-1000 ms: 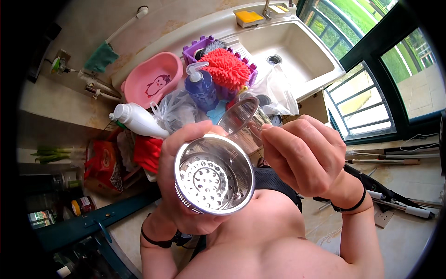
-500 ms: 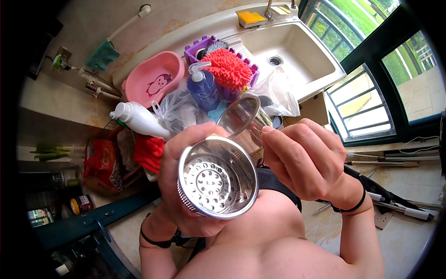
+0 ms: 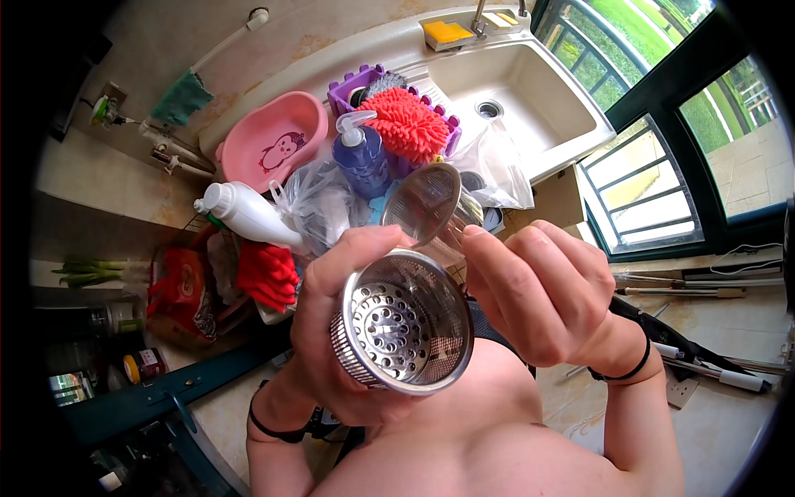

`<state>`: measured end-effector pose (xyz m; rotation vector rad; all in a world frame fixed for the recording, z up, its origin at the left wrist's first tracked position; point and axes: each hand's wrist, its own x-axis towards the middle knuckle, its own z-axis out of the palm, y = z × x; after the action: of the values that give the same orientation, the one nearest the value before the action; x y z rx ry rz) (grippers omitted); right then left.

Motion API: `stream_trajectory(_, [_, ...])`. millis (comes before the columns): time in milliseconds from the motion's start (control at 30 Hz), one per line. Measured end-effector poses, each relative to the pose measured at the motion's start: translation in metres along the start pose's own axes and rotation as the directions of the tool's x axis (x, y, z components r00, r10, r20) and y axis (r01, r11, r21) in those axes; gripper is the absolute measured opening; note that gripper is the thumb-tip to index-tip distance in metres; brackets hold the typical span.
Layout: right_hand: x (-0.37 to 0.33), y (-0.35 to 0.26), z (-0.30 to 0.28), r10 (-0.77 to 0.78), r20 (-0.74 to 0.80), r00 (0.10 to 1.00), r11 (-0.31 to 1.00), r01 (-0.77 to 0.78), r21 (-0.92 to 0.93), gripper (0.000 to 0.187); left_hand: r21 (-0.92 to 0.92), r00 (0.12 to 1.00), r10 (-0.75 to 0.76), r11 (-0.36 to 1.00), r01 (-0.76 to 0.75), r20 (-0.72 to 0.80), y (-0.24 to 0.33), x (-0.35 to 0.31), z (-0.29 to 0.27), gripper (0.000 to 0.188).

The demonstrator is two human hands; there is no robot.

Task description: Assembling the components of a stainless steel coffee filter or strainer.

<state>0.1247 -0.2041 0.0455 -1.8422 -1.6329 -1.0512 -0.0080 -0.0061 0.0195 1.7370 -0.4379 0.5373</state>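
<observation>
A shiny metal strainer basket (image 3: 389, 327), with round holes in its bottom and mesh-like sides, sits in my left hand (image 3: 319, 306). Its open mouth is tilted up toward me, and my fingers wrap round its left side and underneath. Just beyond it is a second fine-mesh metal strainer (image 3: 422, 201), its round mouth turned up to the left. My right hand (image 3: 542, 294) is closed in a pinch at this strainer's right side; the exact grip is partly hidden by the fingers. My left thumb lies close to the mesh strainer's lower edge.
Beyond my hands stand a white bottle (image 3: 248, 217), a clear plastic bag (image 3: 319, 199), a blue pump bottle (image 3: 362, 159), a pink basin (image 3: 273, 141) and a red chenille mitt (image 3: 406, 124) on a purple basket (image 3: 344, 93). A white sink (image 3: 530, 83) lies at the far right.
The strainer basket in my left hand has shifted right and turned slightly. The mesh strainer has tipped, its mouth now facing me more and a little higher. My right hand has barely moved.
</observation>
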Motion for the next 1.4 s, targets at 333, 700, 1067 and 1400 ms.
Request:
stream_trajectory(333, [0.006, -0.005, -0.005, 0.151, 0.105, 0.983, 0.976, -0.165, 0.143, 0.035, -0.138, 0.999, -0.043, 0.990, 0.039, -0.030, -0.003, -0.004, -0.001, 0.107])
stream_trajectory(700, [0.000, -0.004, 0.000, -0.005, -0.055, 0.998, 1.000, 0.005, -0.006, 0.027, -0.220, 0.985, -0.156, 0.966, 0.137, -0.068, 0.005, -0.003, 0.002, 0.112])
stream_trajectory(1067, [-0.005, -0.017, -0.002, 0.054, -0.040, 0.998, 0.999, -0.055, -0.003, 0.032, -0.195, 0.990, -0.092, 0.978, 0.069, -0.111, 0.003, -0.001, 0.010, 0.097])
stream_trajectory(1400, [-0.004, -0.012, 0.004, 0.023, -0.190, 0.981, 0.999, -0.016, 0.041, 0.034, -0.300, 0.955, -0.211, 0.943, 0.144, -0.207, 0.015, -0.013, 0.019, 0.095])
